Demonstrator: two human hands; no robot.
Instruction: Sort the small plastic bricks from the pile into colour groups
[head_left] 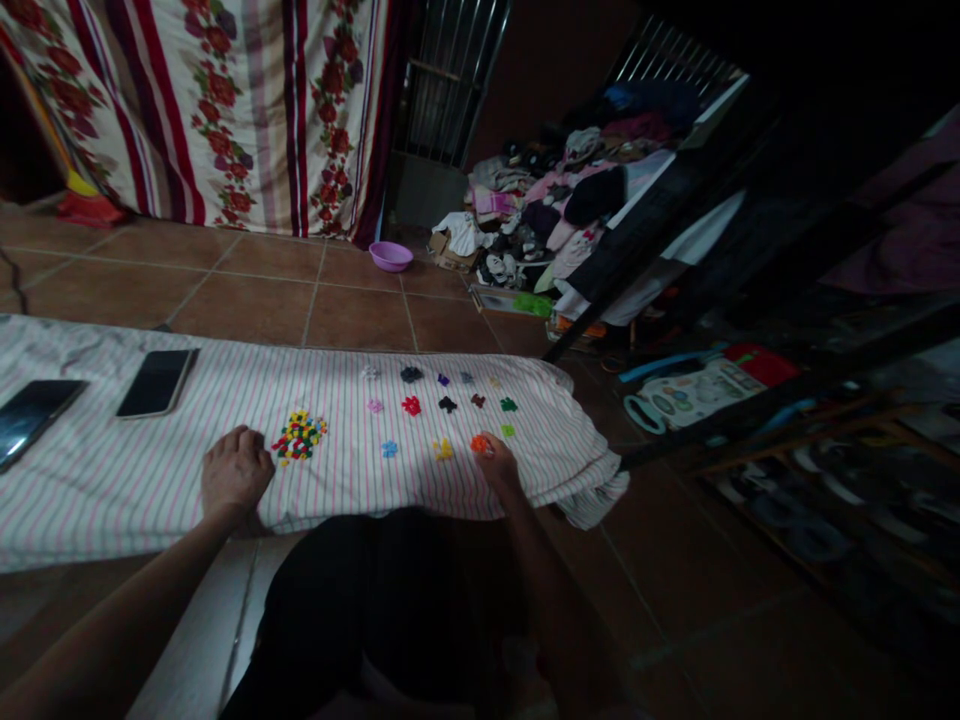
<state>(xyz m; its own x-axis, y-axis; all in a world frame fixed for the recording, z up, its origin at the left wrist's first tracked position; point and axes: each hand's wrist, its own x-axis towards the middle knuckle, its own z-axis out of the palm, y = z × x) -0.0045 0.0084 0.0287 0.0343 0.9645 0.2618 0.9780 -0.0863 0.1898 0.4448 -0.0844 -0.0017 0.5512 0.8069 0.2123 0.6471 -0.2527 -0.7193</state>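
My right hand [501, 464] is at the small pile of orange beads [481, 444], its fingertips closed at them. My left hand [238, 468] rests on the striped cloth with its fingers curled under, so its palm is hidden. Just right of it lies a mixed heap of small beads [300, 437] in red, yellow, green and white. Close to my right hand are yellow beads [442, 450] and light green beads [508, 431]. Farther left sit light blue beads [389, 450]. Red beads [411, 405] and black beads [448, 404] form part of the row behind.
The striped cloth [345, 480] covers a low surface before my knees. Two phones, one dark [34, 415] and one with a pale edge [156, 383], lie at its left. Beyond are a purple basin [391, 257], piled clothes [540, 215] and a floral curtain [255, 110].
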